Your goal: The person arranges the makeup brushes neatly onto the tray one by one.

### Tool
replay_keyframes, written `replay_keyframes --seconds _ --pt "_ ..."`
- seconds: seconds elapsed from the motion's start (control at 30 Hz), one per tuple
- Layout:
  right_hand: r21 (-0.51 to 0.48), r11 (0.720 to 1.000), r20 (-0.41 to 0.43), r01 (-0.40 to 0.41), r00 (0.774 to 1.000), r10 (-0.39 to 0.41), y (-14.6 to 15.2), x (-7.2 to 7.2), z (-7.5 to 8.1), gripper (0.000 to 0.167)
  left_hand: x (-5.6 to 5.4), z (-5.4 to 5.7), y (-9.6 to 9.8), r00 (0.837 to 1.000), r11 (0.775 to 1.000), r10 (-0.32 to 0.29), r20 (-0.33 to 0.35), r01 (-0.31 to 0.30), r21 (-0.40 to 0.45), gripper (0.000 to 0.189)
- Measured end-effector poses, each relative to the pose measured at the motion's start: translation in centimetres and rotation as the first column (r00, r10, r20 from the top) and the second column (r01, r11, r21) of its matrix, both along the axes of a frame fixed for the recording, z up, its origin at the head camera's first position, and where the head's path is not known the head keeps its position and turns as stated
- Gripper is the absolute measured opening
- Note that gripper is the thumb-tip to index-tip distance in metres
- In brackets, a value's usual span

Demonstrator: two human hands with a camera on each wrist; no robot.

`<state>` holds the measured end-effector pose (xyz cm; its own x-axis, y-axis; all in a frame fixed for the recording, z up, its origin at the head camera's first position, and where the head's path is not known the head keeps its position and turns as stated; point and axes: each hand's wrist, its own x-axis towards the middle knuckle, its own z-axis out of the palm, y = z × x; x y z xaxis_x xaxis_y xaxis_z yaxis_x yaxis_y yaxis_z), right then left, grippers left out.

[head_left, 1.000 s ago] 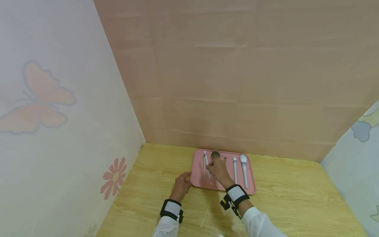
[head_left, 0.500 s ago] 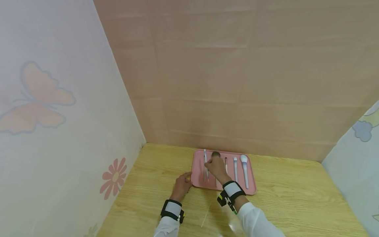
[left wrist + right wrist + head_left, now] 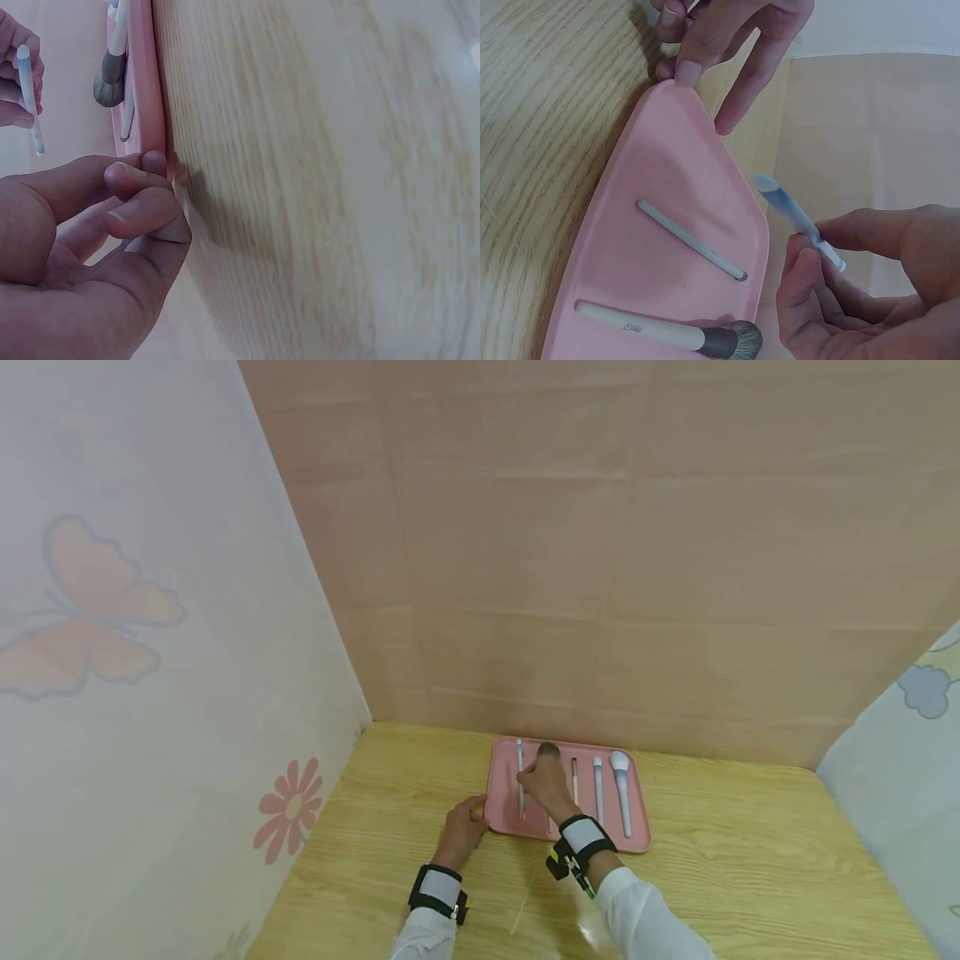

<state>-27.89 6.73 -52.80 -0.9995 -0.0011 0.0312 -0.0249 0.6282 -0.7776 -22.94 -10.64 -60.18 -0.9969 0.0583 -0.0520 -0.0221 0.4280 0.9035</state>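
Note:
My right hand pinches a slim white-and-blue makeup brush between thumb and fingers, held above the left part of a pink tray. Below it on the tray lies a small makeup brush with a pale handle. A larger brush with dark bristles lies beside that one, partly covered by my right hand in the head view. My left hand grips the tray's near left corner, thumb on the near edge and a finger along the left side.
Farther right on the tray lie a thin brush, a mid-size white brush and a big white-tipped brush. Behind the wooden table stands a brown-papered wall. A pale wall rises at the left.
The pinched brush has turned from a slant to nearly parallel with the small brush under it, and my right hand has shifted slightly left. My left hand stays at the corner.

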Motion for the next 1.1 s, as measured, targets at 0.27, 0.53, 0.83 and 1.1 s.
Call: replay_keyframes --seconds 0.27,0.53,0.83,1.1 --pt "-0.004 1.000 -0.016 -0.001 1.000 0.000 -0.5 -0.7 -0.5 0.018 -0.1 0.2 0.0 1.000 1.000 0.002 0.024 -0.002 0.007 0.050" --pt "0.018 1.000 0.016 -0.001 1.000 0.001 -1.0 -0.9 -0.9 0.021 -0.1 0.3 0.1 1.000 1.000 0.011 0.023 -0.011 0.007 0.051" --pt "0.027 1.000 0.028 -0.004 1.000 0.003 -1.3 -1.6 -1.8 0.046 0.0 0.4 0.1 1.000 1.000 0.006 0.026 -0.007 0.018 0.050" --pt "-0.013 1.000 0.030 -0.004 1.000 0.005 -1.7 -1.5 -2.0 0.041 -0.2 0.0 0.0 1.000 1.000 0.007 0.019 -0.007 0.015 0.051"
